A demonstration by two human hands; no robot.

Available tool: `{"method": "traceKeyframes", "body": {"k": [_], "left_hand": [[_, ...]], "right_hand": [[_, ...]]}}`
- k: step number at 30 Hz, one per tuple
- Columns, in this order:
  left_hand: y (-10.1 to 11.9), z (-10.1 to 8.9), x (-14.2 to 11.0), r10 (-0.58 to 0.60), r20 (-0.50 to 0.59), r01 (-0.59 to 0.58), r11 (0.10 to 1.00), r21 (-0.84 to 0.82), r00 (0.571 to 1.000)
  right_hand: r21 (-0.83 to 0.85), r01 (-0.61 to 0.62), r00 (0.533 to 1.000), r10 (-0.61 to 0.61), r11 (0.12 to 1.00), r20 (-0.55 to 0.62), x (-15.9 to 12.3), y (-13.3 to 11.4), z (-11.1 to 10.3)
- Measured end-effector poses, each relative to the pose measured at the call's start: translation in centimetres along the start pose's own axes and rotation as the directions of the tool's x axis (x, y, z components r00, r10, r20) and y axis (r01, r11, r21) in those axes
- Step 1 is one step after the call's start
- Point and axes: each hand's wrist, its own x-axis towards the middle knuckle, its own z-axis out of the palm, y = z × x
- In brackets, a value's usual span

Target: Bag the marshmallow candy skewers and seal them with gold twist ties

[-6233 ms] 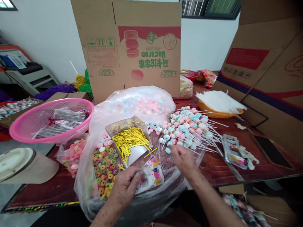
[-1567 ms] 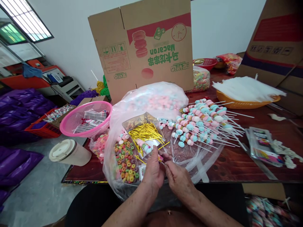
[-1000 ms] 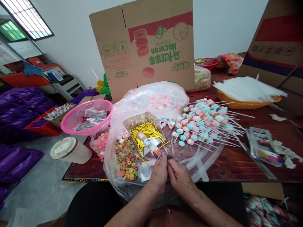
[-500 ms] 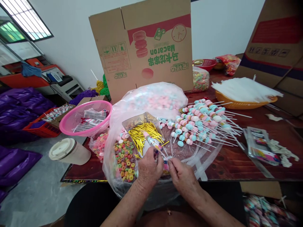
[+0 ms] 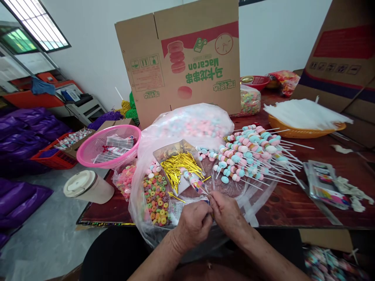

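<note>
Wrapped skewer (image 5: 192,180) just beyond the hands, far end overlapping the tray (image 5: 182,186) in view; long axis slanting away leftward from the nearer right hand (image 5: 227,212), pinching its near end. Left hand (image 5: 195,221) alongside, fingers (image 5: 206,217) curled; cannot tell whether gripping.

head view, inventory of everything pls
large cartons: 2, brown, back and right
mesh basket: 1, pink, left
lidded cup: 1, cream, left
big candy bag: 1, translucent, centre
twist ties: many, gold, centre
ring candies: many, multicoloured, beside ties
candy skewers: many, pastel, right of centre
shallow basket: 1, orange, right
packet stack: 1, multicoloured, right
sacks: several, purple, far left
bagged skewer: 1, pastel, at hands
table: 1, dark red, middle
left hand: 1, bare, front
right hand: 1, bare, front
</note>
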Motion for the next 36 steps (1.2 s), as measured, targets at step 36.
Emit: {"method": "traceKeyframes", "body": {"k": [36], "left_hand": [[-2.3,-0.5,4.2,-0.825,0.445,0.695,-0.091,-0.713,0.349]], "right_hand": [[0.549,-0.111,0.993,0.068,0.828,0.1,1.8,0.2,-0.6]]}}
